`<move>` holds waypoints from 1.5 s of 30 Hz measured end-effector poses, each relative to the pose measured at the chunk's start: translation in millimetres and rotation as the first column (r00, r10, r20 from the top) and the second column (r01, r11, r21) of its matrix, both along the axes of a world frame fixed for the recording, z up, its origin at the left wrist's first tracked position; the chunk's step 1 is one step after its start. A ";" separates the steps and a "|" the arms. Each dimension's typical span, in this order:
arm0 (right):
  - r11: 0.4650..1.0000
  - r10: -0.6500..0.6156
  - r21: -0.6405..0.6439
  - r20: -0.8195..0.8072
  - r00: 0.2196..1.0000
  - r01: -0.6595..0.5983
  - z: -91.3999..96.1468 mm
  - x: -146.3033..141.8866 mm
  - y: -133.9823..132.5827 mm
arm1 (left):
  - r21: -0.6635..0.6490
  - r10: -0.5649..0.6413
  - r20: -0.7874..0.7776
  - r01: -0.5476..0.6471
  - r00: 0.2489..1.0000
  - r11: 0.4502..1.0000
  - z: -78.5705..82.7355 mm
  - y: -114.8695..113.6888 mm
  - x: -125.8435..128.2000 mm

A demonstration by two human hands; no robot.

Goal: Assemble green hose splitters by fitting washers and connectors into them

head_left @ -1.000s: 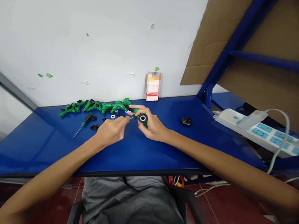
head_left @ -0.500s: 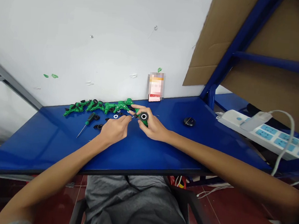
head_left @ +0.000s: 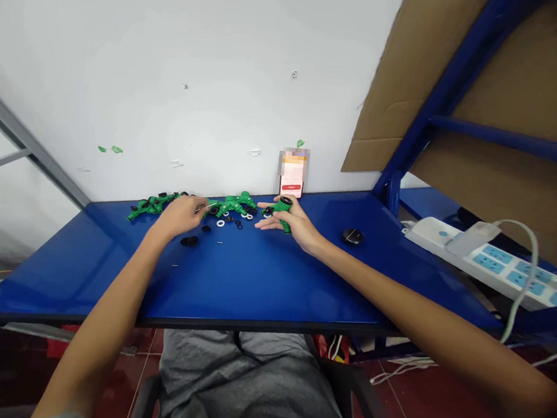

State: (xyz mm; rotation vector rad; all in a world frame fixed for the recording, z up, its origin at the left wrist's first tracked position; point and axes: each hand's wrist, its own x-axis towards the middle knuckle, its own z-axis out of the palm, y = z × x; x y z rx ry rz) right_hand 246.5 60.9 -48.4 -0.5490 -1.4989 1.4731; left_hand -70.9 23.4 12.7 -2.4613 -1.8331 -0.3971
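My right hand [head_left: 301,229] grips a green plastic hose fitting [head_left: 285,224] with a black ring at its top end. The fingers of this hand stretch out to the left past the fitting. At the left, my left hand [head_left: 183,215] is closed on a screwdriver [head_left: 209,207]; its thin metal shaft pokes out to the right and its handle is hidden in the fist. Close beside this hand lie more green fittings [head_left: 234,205] along the wall. Black caps [head_left: 189,241], a white ring [head_left: 220,223] and a small screw [head_left: 175,265] lie in front of them.
A phone [head_left: 292,174] leans against the wall behind my right hand. A round black case [head_left: 353,236] lies on the blue table [head_left: 261,292] to the right. Further right is a white power strip [head_left: 479,252] with a cable.
My left hand has left the fitting and moved left, taking up the screwdriver that lay on the table. The right hand has turned the fitting and opened its fingers somewhat. The view has shifted slightly.
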 end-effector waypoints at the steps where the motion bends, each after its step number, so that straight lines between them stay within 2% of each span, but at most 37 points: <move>1: 0.999 0.005 -0.037 -0.016 1.000 -0.005 0.7 1.2 0.5 | -0.055 0.013 -0.006 -0.014 1.000 0.998 -0.2 3.7 -10.1; 4: 0.994 0.014 -0.106 -0.036 0.999 -0.018 1.1 1.6 -0.8 | -0.141 0.007 0.027 -0.003 1.000 0.990 -4.4 9.8 -26.5; 7: 0.989 0.043 -0.141 -0.034 0.999 -0.047 0.9 -0.1 -3.6 | -0.155 -0.004 0.044 0.011 0.999 0.988 -7.5 10.6 -27.2; 10: 0.989 0.028 -0.147 -0.014 1.000 -0.029 0.9 -0.9 -4.7 | -0.190 0.002 0.063 0.010 0.998 0.982 -6.4 9.9 -25.6; 16: 0.992 0.008 -0.124 -0.022 1.000 -0.011 -0.6 1.1 -2.5 | -0.288 0.091 0.063 -0.069 0.994 0.955 -0.4 8.5 -31.6; 18: 0.993 0.013 -0.121 -0.018 1.000 -0.015 -0.9 1.3 -2.4 | -0.249 0.074 0.043 -0.061 0.996 0.967 0.3 7.2 -28.5; 21: 0.990 0.005 -0.140 -0.010 1.000 -0.007 -0.8 0.2 -2.6 | -0.068 0.005 0.029 -0.003 1.000 0.998 -2.2 3.9 -11.7; 23: 0.989 -0.003 -0.150 0.013 1.000 0.005 -0.5 -1.1 -3.0 | 0.022 -0.049 0.033 0.048 0.998 0.999 -7.6 1.8 5.4; 25: 0.988 -0.002 -0.156 0.020 1.000 0.005 0.4 -2.1 -3.8 | 0.044 -0.106 0.042 0.104 0.993 0.994 -16.0 1.0 22.6; 28: 0.980 0.038 -0.195 -0.038 0.999 -0.044 3.3 -1.9 -6.7 | 0.067 -0.143 -0.042 0.146 0.989 0.987 -30.4 3.5 39.4; 33: 0.939 0.115 -0.300 -0.179 0.977 -0.166 10.2 0.2 -13.7 | 0.083 -0.158 -0.163 0.173 0.974 0.981 -45.6 12.3 43.4; 38: 0.934 0.141 -0.297 -0.210 0.968 -0.200 11.8 -1.9 -20.0 | 0.109 -0.105 -0.150 0.122 0.983 0.987 -49.2 18.1 43.3; 41: 0.942 0.127 -0.284 -0.193 0.973 -0.180 9.5 -3.0 -20.8 | 0.126 -0.130 -0.143 0.148 0.981 0.981 -48.5 17.6 43.9; 45: 0.937 0.169 -0.286 -0.134 0.976 -0.202 3.8 -1.4 -16.2 | 0.198 -0.144 -0.016 0.145 0.989 0.969 -46.0 10.6 47.7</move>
